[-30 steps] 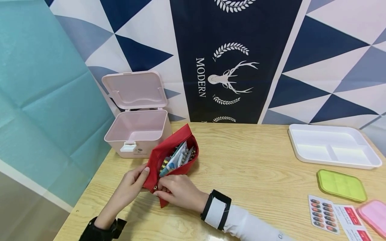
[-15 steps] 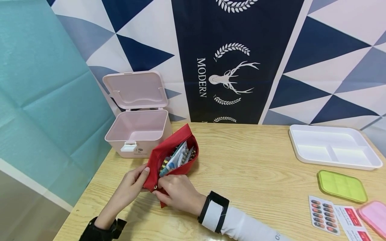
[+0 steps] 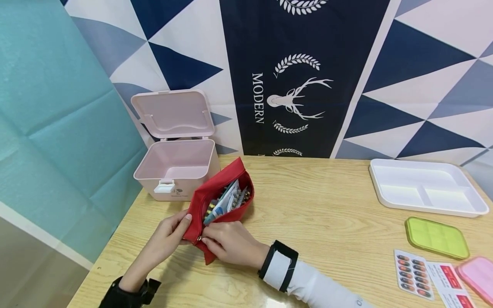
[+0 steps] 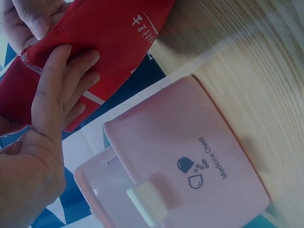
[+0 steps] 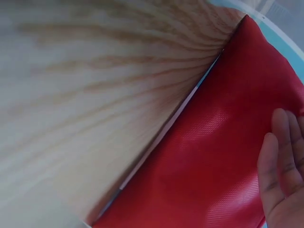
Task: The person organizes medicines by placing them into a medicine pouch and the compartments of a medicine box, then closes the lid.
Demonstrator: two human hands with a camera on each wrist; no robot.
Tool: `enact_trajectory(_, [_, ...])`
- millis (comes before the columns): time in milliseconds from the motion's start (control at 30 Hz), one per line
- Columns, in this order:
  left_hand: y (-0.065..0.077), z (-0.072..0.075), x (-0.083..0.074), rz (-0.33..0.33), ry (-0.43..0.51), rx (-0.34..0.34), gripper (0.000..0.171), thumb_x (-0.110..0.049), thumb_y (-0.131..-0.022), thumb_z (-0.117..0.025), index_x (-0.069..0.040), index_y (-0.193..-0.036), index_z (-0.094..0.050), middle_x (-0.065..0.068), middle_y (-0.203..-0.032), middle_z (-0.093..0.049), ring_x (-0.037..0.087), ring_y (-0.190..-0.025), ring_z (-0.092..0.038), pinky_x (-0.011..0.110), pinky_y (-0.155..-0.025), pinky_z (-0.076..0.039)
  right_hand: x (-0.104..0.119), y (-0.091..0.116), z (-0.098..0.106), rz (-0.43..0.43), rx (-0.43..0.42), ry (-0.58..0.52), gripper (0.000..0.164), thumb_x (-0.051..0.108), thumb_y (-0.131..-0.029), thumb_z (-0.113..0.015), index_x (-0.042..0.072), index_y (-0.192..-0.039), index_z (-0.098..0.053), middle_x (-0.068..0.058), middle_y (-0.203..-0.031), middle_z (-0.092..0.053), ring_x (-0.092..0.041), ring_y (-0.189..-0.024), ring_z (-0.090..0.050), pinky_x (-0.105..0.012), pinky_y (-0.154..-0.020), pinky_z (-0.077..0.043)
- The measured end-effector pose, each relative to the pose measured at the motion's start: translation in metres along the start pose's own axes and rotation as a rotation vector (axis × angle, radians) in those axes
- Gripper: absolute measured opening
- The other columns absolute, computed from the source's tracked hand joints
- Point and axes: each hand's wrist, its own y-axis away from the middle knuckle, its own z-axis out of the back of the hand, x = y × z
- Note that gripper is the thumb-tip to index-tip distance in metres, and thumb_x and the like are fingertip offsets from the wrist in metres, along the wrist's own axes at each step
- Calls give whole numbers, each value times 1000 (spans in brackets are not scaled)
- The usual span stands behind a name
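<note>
A red zippered pouch (image 3: 221,182) gapes open in the head view, packed with blister packs and a blue-and-white packet (image 3: 225,204). My left hand (image 3: 168,235) grips its near left corner, thumb on top and fingers underneath; in the left wrist view those fingers (image 4: 78,78) lie along the pouch's printed side. With thumb and index finger, my right hand (image 3: 233,244) pinches at the zipper end (image 3: 199,238) near that same corner. The right wrist view has the pouch's plain red side (image 5: 194,156) with the right hand's fingers (image 5: 282,142) against it.
Behind the pouch stands a pink medicine chest (image 3: 181,188), lid up. At the right are a white divided tray (image 3: 427,208), a green pill case (image 3: 437,236), a capsule blister pack (image 3: 413,273), a red-and-white printed card (image 3: 448,278) and a pink case (image 3: 477,273).
The right hand's thumb has shifted slightly at the pouch's zipper end. The left hand and the pouch stay almost where they were.
</note>
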Motion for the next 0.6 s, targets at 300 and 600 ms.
enact_trajectory(300, [9,-1,-3,-9,5,130,43,-26,-97,-40,9,-120,-49,27,-115,-57,24,-100,-59,39,-81,-53,-8,4,2,-38,12,-110,13,24,-91,-50,20,-84,-61,13,-73,-56,1,-65,-47,-17,-55,-42])
enact_trajectory(600, [13,-5,-4,-94,-184,90,26,-20,-95,-46,1,-104,-59,14,-94,-67,13,-81,-61,34,-70,-57,-8,3,6,-53,20,-145,13,23,-91,-51,20,-82,-60,12,-71,-53,0,-60,-42,-15,-51,-35])
